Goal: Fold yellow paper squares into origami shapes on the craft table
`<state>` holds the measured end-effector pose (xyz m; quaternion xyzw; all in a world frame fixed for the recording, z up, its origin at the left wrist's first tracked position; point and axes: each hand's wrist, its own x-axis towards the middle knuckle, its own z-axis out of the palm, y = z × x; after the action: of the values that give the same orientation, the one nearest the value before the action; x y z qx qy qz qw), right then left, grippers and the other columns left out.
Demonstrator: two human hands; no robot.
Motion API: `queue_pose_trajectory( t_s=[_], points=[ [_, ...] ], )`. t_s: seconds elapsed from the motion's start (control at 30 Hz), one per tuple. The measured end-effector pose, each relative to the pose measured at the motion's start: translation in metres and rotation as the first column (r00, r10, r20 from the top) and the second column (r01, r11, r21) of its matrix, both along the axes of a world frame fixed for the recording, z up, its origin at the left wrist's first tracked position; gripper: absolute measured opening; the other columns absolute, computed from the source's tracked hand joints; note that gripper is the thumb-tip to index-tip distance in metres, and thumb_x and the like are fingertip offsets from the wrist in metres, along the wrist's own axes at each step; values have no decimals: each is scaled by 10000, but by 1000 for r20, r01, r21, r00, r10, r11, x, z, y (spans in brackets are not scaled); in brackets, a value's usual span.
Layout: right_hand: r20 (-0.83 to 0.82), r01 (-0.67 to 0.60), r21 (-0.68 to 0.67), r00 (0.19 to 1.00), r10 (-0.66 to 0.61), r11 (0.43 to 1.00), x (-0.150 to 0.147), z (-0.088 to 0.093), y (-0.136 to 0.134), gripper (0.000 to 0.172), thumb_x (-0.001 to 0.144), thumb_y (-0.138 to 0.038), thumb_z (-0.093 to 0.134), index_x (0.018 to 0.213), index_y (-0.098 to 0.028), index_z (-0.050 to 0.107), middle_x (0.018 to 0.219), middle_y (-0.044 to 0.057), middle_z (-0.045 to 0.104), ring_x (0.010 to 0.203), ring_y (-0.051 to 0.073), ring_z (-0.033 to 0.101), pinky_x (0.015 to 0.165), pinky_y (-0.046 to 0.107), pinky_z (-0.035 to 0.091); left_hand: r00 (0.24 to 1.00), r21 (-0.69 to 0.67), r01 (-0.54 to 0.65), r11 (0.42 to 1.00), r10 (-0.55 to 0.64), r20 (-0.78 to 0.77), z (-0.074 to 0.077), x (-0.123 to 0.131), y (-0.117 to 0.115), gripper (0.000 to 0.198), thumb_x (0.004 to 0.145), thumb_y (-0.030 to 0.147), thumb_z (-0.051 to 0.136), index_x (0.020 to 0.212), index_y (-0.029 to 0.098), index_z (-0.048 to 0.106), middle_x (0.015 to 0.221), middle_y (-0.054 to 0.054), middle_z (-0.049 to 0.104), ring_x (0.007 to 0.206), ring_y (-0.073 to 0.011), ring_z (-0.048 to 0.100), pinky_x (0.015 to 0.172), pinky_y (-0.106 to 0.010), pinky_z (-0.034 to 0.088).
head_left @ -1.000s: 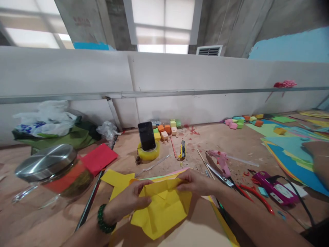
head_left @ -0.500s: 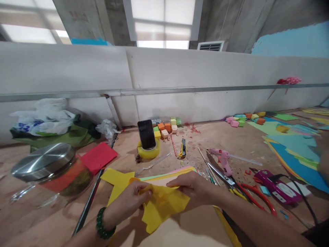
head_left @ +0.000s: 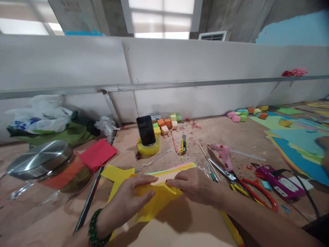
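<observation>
A crinkled piece of yellow paper (head_left: 151, 207) lies low over a stack of coloured sheets (head_left: 197, 228) in front of me. My left hand (head_left: 131, 199) is on its left side, with the thumb across the near face and the fingers along the far edge. At the upper right edge my right hand (head_left: 192, 185) pinches a fold of the same paper between thumb and fingers. A green bead bracelet (head_left: 95, 228) circles my left wrist. Beside my left hand rests a yellow paper cutout (head_left: 118, 176), partly covered by that hand.
To the right lie scissors (head_left: 223, 171), a pink glue gun (head_left: 223, 154), red-handled pliers (head_left: 264, 195) and a purple device (head_left: 279, 181). A phone (head_left: 146, 130) leans in a tape roll (head_left: 149, 148). A lidded glass pot (head_left: 43, 161) stands left, near red paper (head_left: 99, 154).
The yellow paper has come down flatter onto the stack, and its upper edge is now folded over under my right fingers. My left fingers have stretched out along it. The view has tilted slightly.
</observation>
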<state>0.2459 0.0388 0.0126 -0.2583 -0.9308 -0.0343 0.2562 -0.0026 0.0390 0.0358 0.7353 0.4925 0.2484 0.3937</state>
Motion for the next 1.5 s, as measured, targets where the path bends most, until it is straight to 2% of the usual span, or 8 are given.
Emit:
queue_pose_trajectory(
  t_s=[0.2, 0.33, 0.53, 0.67, 0.77, 1.07, 1.3, 1.5],
  points=[
    [-47, -2, 19, 999, 2, 1000, -4, 0, -4, 271, 850, -51, 382, 975, -171, 590, 669, 7, 637, 559, 121, 547, 498, 233, 361, 990, 272, -44, 961, 78, -115, -2, 4, -9, 200, 760, 268, 561, 840, 239, 742, 906, -63, 762, 836, -250, 683, 773, -359, 515],
    [-126, -18, -10, 992, 17, 1000, -4, 3, -4, 258, 831, -46, 390, 920, -181, 590, 716, 23, 674, 606, 119, 598, 527, 221, 401, 978, 463, 41, 886, 59, -199, 7, 4, -15, 107, 703, 188, 555, 648, 232, 635, 943, -59, 739, 885, -261, 654, 837, -393, 466],
    [-322, -55, 7, 945, 55, 998, -4, 11, -9, 243, 855, -66, 437, 1014, -200, 563, 812, 39, 706, 684, 117, 644, 606, 211, 470, 996, 140, 66, 988, -56, -76, 14, 11, -26, 84, 710, 215, 518, 654, 226, 456, 691, -18, 607, 756, -202, 599, 657, -274, 462],
    [-457, -105, -61, 887, 66, 993, -3, 24, -16, 170, 856, -76, 472, 926, -202, 563, 915, 67, 701, 813, 116, 664, 699, 202, 511, 979, -90, 112, 990, -95, 179, 24, 18, -28, 176, 722, 261, 500, 644, 226, 346, 679, 9, 521, 643, -138, 495, 565, -228, 408],
    [-453, -170, -177, 888, 73, 969, -2, 29, -18, 207, 831, -35, 470, 893, -195, 585, 899, 59, 690, 819, 105, 660, 702, 185, 515, 974, -172, 148, 974, -114, 197, 26, 21, -24, 122, 699, 266, 502, 684, 216, 392, 653, 41, 433, 600, -113, 407, 527, -210, 356],
    [-286, -164, -367, 956, 57, 916, -4, 5, -12, 286, 742, -8, 462, 781, -194, 676, 936, 45, 697, 777, 107, 663, 679, 195, 507, 977, -188, 201, 961, -182, 114, -6, 24, -13, 132, 684, 250, 514, 653, 210, 393, 646, 43, 427, 614, -114, 398, 548, -217, 345],
    [-238, -79, -82, 970, 57, 993, -9, 3, -15, 232, 831, -54, 470, 811, -186, 659, 890, 50, 715, 716, 120, 649, 596, 210, 479, 970, -50, 217, 975, -209, 127, -12, 24, -18, 72, 702, 168, 515, 702, 204, 453, 828, -19, 636, 749, -146, 556, 696, -266, 464],
    [-153, -146, 68, 976, 155, 987, -10, 6, -19, 223, 852, -38, 431, 814, -152, 618, 884, 67, 713, 678, 141, 600, 587, 256, 479, 974, 19, 213, 977, -214, 74, -15, 23, -22, 119, 657, 109, 486, 703, 210, 441, 990, -53, 667, 848, -166, 607, 699, -263, 490]
  ],
)
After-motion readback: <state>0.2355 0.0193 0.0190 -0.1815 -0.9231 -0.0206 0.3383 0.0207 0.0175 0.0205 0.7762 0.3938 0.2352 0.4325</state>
